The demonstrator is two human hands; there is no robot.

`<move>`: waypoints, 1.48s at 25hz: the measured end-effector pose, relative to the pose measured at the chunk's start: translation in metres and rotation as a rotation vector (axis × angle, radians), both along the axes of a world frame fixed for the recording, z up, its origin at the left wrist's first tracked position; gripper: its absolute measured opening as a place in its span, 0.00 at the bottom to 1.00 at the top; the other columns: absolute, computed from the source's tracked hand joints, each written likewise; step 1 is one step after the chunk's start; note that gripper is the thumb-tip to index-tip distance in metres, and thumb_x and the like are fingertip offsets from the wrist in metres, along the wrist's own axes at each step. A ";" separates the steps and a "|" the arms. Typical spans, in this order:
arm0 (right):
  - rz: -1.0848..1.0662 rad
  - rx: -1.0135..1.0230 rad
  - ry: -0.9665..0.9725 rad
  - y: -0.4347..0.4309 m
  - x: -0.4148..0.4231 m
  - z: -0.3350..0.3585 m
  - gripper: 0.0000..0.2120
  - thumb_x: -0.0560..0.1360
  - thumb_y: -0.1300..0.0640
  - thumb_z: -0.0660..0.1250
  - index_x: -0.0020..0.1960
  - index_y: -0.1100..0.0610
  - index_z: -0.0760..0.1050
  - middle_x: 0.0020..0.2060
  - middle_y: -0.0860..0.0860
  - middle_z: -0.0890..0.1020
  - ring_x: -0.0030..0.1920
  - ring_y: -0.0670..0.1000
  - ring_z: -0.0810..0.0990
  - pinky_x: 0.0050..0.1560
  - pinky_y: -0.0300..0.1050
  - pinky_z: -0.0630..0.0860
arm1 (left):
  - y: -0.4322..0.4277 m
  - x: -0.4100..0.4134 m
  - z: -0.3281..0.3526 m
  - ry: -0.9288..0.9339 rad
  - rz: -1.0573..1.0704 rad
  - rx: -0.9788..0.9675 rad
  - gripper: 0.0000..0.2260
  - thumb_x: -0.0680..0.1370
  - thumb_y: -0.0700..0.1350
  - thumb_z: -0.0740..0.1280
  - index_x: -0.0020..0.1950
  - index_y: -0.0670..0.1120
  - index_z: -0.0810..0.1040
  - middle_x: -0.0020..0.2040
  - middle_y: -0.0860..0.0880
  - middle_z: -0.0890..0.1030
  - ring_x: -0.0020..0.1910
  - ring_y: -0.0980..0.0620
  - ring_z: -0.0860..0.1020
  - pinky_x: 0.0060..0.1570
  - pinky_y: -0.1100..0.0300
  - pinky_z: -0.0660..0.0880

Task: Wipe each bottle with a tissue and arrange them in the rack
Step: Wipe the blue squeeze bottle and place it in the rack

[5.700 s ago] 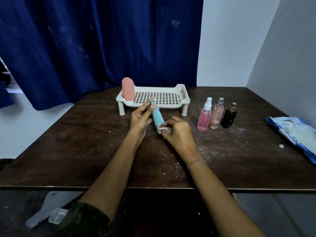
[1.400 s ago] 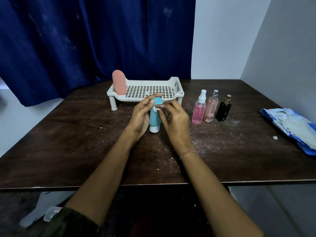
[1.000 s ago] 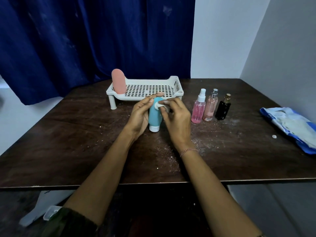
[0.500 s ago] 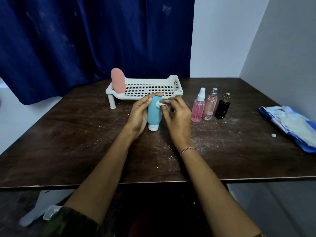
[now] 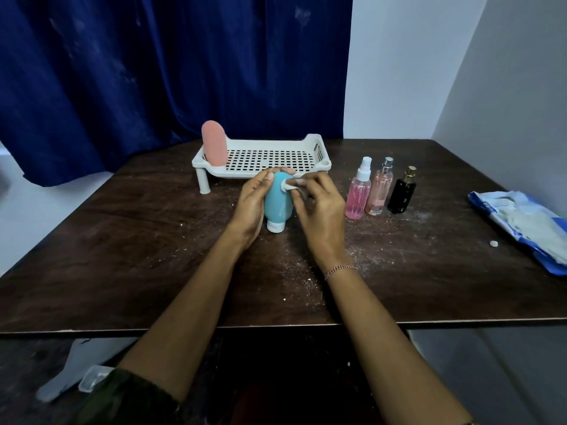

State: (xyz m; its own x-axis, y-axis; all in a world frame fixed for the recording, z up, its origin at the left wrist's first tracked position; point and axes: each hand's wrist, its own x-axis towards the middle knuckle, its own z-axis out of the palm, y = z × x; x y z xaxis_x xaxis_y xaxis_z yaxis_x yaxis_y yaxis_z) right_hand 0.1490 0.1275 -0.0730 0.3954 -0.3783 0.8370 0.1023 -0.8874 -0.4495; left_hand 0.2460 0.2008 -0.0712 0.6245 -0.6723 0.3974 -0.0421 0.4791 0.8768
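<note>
Teal bottle [image 5: 277, 204] sits cap-down on the table [image 5: 138, 256] at frame centre, just below the white rack [image 5: 267, 154]. The left hand [image 5: 251, 204] is wrapped round its left side, and the right hand [image 5: 319, 210] pinches a small wad of tissue [image 5: 288, 185] against the bottle's top. A pink bottle [image 5: 214, 142] stands upright at the rack's left end, and three spray bottles [image 5: 379, 191] stand centre-right.

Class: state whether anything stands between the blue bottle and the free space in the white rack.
Nothing visible does. The rack sits just behind the blue bottle; only the pink bottle occupies its left end.
</note>
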 end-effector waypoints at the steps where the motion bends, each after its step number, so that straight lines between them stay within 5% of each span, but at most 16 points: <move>1: 0.026 -0.042 0.013 0.002 0.000 0.000 0.07 0.72 0.64 0.70 0.49 0.65 0.79 0.45 0.56 0.78 0.46 0.52 0.78 0.50 0.41 0.77 | 0.000 0.000 0.000 -0.003 0.000 -0.002 0.14 0.82 0.37 0.51 0.50 0.42 0.76 0.42 0.54 0.84 0.44 0.60 0.80 0.47 0.67 0.76; 7: 0.001 0.064 -0.022 -0.003 -0.001 0.001 0.08 0.72 0.64 0.69 0.50 0.65 0.79 0.46 0.56 0.78 0.46 0.51 0.78 0.49 0.43 0.78 | -0.002 0.002 -0.003 -0.007 0.018 0.002 0.13 0.82 0.38 0.52 0.50 0.42 0.76 0.42 0.54 0.83 0.43 0.59 0.79 0.45 0.66 0.76; 11: 0.062 -0.080 0.028 0.002 0.000 0.000 0.07 0.72 0.64 0.70 0.48 0.66 0.79 0.45 0.57 0.78 0.47 0.53 0.78 0.51 0.41 0.76 | -0.003 0.003 -0.004 -0.003 0.009 -0.009 0.13 0.82 0.38 0.52 0.50 0.42 0.76 0.42 0.54 0.83 0.44 0.59 0.79 0.48 0.67 0.75; 16: 0.004 0.120 -0.033 -0.004 0.000 0.001 0.09 0.73 0.63 0.69 0.52 0.64 0.79 0.48 0.55 0.77 0.48 0.48 0.76 0.47 0.46 0.80 | -0.004 0.005 -0.006 0.016 0.012 -0.009 0.10 0.78 0.44 0.58 0.52 0.42 0.77 0.46 0.51 0.82 0.47 0.55 0.78 0.50 0.63 0.76; 24: 0.000 0.169 -0.061 -0.008 0.002 0.000 0.07 0.73 0.63 0.69 0.50 0.63 0.80 0.46 0.53 0.79 0.46 0.42 0.75 0.48 0.40 0.78 | -0.003 0.003 -0.004 0.018 0.049 0.035 0.12 0.81 0.38 0.54 0.50 0.44 0.77 0.42 0.55 0.84 0.44 0.60 0.79 0.46 0.66 0.76; 37: 0.057 0.294 -0.031 -0.007 0.005 -0.005 0.05 0.69 0.62 0.73 0.44 0.60 0.80 0.42 0.50 0.81 0.42 0.45 0.79 0.44 0.39 0.77 | 0.000 0.004 -0.003 0.044 0.013 0.005 0.12 0.82 0.40 0.54 0.51 0.41 0.76 0.41 0.53 0.83 0.41 0.58 0.80 0.43 0.64 0.77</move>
